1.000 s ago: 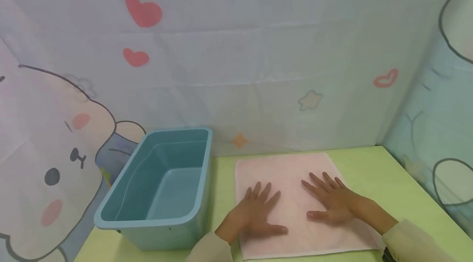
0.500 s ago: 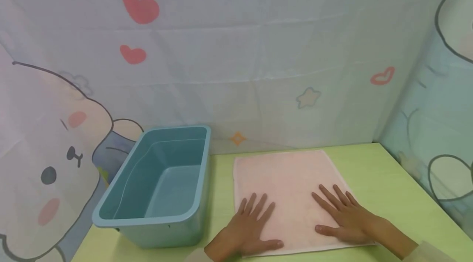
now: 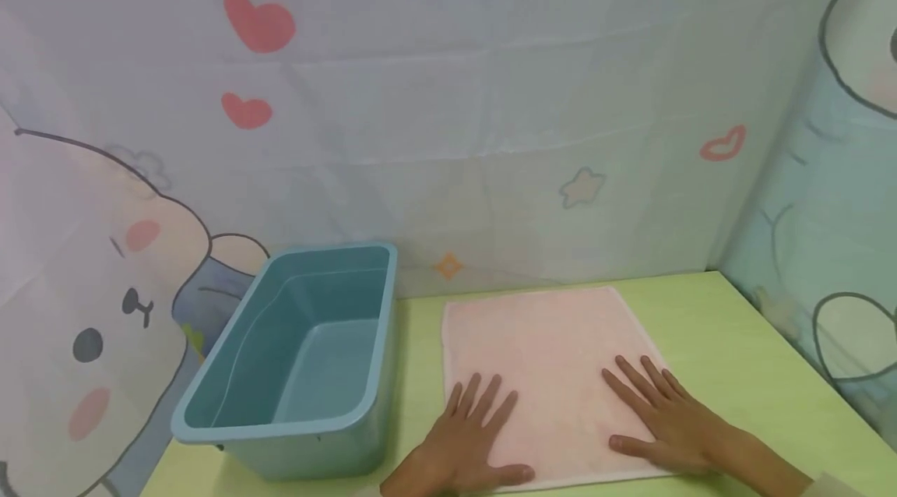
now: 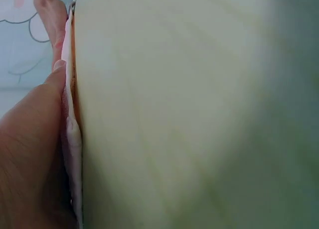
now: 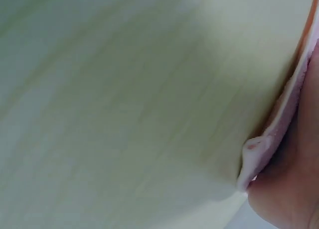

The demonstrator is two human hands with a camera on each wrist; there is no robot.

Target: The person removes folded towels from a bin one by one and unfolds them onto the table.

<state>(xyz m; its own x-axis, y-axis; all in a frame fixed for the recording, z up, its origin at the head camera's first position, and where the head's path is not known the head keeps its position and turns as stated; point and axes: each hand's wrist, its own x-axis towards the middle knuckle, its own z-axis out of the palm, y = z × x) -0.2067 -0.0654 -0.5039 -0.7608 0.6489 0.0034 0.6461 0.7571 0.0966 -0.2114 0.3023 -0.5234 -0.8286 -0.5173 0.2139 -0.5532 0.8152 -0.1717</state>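
A pale pink towel (image 3: 546,357) lies spread flat on the light green table. My left hand (image 3: 466,442) rests on its near left corner, fingers straight and spread, thumb pointing right. On the near right part, my right hand (image 3: 669,423) lies the same way, its thumb pointing left. In the left wrist view, the thumb of the left hand (image 4: 30,144) lies along the towel's hemmed edge (image 4: 74,149). The heel of the right hand (image 5: 284,189) sits at the towel's folded-looking corner (image 5: 256,154) in the right wrist view.
A blue-green plastic basin (image 3: 329,372) stands left of the towel, nothing seen inside it. The green tabletop (image 3: 743,357) reaches back to a printed cloth backdrop (image 3: 420,123) with hearts, which also hangs along the right side.
Both hands have slid nearer along the towel, toward its front edge, and slightly apart. The towel stays flat and the basin has kept its place; the head view has shifted slightly.
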